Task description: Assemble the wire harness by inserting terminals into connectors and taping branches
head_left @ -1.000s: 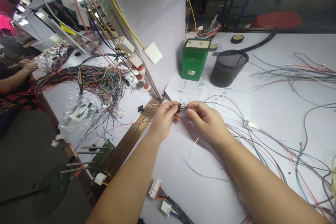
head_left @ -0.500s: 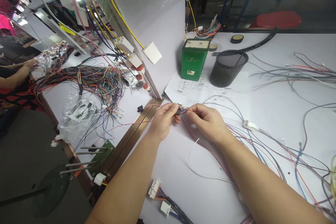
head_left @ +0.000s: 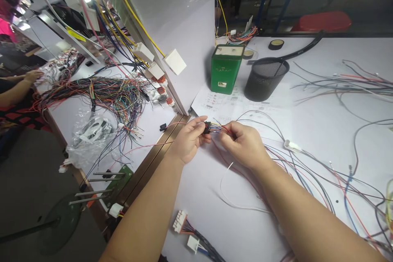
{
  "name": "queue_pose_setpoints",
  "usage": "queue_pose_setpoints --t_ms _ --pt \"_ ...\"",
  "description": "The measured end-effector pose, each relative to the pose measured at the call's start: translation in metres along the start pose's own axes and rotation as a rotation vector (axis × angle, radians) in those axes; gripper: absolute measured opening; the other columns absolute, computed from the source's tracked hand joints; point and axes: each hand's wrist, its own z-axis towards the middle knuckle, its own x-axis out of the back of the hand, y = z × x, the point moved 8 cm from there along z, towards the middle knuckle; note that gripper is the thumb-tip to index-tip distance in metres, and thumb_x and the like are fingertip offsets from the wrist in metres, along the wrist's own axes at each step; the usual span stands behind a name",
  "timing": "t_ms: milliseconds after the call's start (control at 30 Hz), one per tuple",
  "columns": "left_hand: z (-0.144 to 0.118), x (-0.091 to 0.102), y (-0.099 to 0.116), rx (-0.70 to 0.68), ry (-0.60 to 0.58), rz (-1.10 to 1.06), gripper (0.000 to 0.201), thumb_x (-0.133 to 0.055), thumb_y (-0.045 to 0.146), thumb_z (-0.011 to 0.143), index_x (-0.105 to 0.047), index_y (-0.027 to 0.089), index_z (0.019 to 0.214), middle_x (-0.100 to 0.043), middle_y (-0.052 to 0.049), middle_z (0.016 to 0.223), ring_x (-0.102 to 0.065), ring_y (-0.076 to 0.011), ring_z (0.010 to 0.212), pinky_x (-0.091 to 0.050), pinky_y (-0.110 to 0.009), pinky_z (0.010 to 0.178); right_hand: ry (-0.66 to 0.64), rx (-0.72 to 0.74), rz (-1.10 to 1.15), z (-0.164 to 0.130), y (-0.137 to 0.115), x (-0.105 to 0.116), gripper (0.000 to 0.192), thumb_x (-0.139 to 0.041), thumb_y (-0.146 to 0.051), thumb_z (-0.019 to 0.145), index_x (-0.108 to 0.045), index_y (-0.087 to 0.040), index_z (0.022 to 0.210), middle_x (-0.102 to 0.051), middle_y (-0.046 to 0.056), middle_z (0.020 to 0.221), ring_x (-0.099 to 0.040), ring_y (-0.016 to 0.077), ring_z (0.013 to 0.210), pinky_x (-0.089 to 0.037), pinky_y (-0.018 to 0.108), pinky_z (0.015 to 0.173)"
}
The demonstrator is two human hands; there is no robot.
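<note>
the left hand (head_left: 188, 141) pinches a small black plug (head_left: 207, 127) just over the bench (head_left: 307, 131). the right hand (head_left: 242, 144) pinches its wires (head_left: 218, 128). the plug lies sideways between them. behind sits a green tin (head_left: 225, 68).

I see a green tin (head_left: 226, 68) and a black mesh cup (head_left: 265, 78) standing side by side beyond the fingers, on the white table (head_left: 322, 102). Left of the fingers lie a multicoloured wire bundle (head_left: 107, 94) and a crumpled plastic bag (head_left: 89, 133); white connectors (head_left: 187, 229) sit nearer me.
</note>
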Motion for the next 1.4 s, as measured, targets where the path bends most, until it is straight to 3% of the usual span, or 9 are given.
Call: queue_pose_setpoints --t_ms 167,400,867,1400 --pt "0.0023 0.0016 -0.0004 0.064 -0.005 -0.077 0.023 -0.062 0.016 0.083 -0.066 0.011 0.104 -0.061 -0.004 0.077 -0.058 -0.0084 0.061 -0.049 -0.019 0.055 0.018 0.047 -0.071 -0.0015 -0.0024 0.0004 0.012 -0.053 -0.025 0.072 -0.052 -0.02 0.061 -0.05 -0.005 0.052 -0.042 0.0099 0.049 -0.031 0.022 0.051" --pt "0.0019 0.0005 -0.0012 0.091 -0.035 -0.079 0.02 -0.061 0.016 0.084 -0.067 0.011 0.102 -0.061 -0.004 0.077 -0.057 -0.0076 0.061 -0.048 -0.017 0.055 0.012 0.031 -0.053 -0.0001 -0.0012 -0.0012 0.016 -0.052 -0.029 0.075 -0.05 -0.021 0.061 -0.049 -0.005 0.052 -0.042 0.0103 0.049 -0.031 0.022 0.051" --pt "0.0015 -0.0023 -0.0022 0.059 -0.092 -0.03 0.028 -0.062 0.023 0.084 -0.064 0.014 0.111 -0.06 -0.003 0.077 -0.056 -0.0085 0.064 -0.047 -0.019 0.058 0.005 0.002 -0.111 0.0 0.0007 -0.0013 0.017 -0.053 -0.031 0.076 -0.052 -0.021 0.062 -0.053 -0.004 0.053 -0.043 0.0109 0.049 -0.03 0.023 0.051" --pt "0.0 -0.0038 -0.0028 0.037 -0.063 0.026 0.029 -0.065 0.023 0.083 -0.064 0.015 0.111 -0.061 -0.002 0.081 -0.06 -0.0091 0.066 -0.051 -0.022 0.061 -0.05 0.05 -0.047 -0.0013 -0.0029 -0.0088 0.013 -0.053 -0.03 0.079 -0.062 -0.022 0.074 -0.062 -0.003 0.062 -0.05 0.0115 0.053 -0.035 0.022 0.054"
